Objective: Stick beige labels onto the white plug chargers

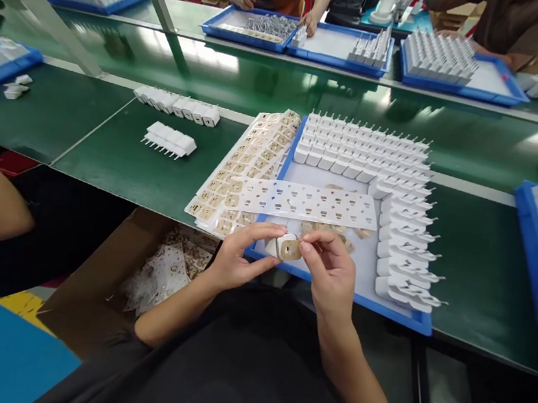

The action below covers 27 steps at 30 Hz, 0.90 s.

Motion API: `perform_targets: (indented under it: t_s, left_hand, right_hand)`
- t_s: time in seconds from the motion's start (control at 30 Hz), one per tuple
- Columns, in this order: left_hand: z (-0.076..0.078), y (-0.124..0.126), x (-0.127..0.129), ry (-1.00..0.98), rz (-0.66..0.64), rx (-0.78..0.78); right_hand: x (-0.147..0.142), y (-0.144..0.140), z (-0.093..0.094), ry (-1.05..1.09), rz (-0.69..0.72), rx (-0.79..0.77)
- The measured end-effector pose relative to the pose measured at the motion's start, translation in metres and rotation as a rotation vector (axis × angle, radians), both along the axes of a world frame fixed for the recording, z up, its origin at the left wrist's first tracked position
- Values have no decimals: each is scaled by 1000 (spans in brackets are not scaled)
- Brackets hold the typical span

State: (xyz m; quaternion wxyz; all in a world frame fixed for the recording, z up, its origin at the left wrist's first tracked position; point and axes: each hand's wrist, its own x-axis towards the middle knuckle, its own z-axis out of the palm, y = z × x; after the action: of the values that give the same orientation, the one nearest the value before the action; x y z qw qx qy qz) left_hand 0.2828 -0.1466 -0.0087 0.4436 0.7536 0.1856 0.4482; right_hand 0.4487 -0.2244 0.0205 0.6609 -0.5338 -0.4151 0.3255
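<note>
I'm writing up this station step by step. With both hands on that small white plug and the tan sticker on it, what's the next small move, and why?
Probably press the tan sticker flat with the right hand while the left hand steadies the white plug. Both hands pinch the plug just above the blue tray, and the sticker lies on its face under the fingertips, so smoothing it down looks next.

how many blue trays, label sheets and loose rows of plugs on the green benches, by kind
blue trays: 7, counting the near tray in front of the hands
label sheets beside or across that tray: 2, the tan sheet and the peeled white sheet
loose rows of white plugs on the mat: 2, at and
total: 11
</note>
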Motion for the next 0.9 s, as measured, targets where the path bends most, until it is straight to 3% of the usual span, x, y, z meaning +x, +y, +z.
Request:
perform_targets:
  t_s: [0.37, 0.9]
  left_hand:
    - [1, -1, 1, -16, 1, -83]
    - [3, -1, 1, -20, -12, 2]
  right_hand:
    - [0, 1, 2, 12, -9, -7]
    - [-9, 1, 1, -121, -84, 20]
